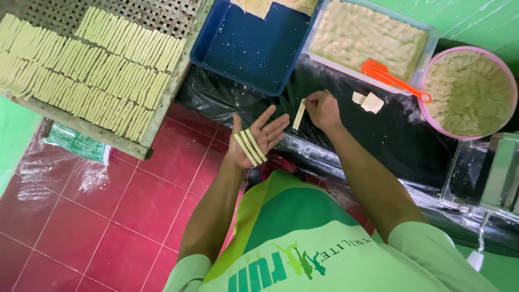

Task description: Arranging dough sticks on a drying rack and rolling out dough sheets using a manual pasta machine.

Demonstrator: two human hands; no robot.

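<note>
My left hand [255, 139] is held flat, palm up, with three pale dough strips [249, 147] lying across it. My right hand [323, 110] pinches one more dough strip [299, 114] by its upper end, just right of the left fingertips, over a black plastic sheet [378, 140] dusted with flour. Small flat dough pieces [368, 101] lie on the sheet beside my right hand.
A woven bamboo tray [162, 16] at upper left holds rows of several dough strips [86, 67]. A blue tub [248, 46], a clear tub of dough [370, 38] with an orange scraper [390, 75], and a pink bowl of dough [469, 92] stand behind. Metal machine [494, 173] at right. Red tiled floor [108, 216].
</note>
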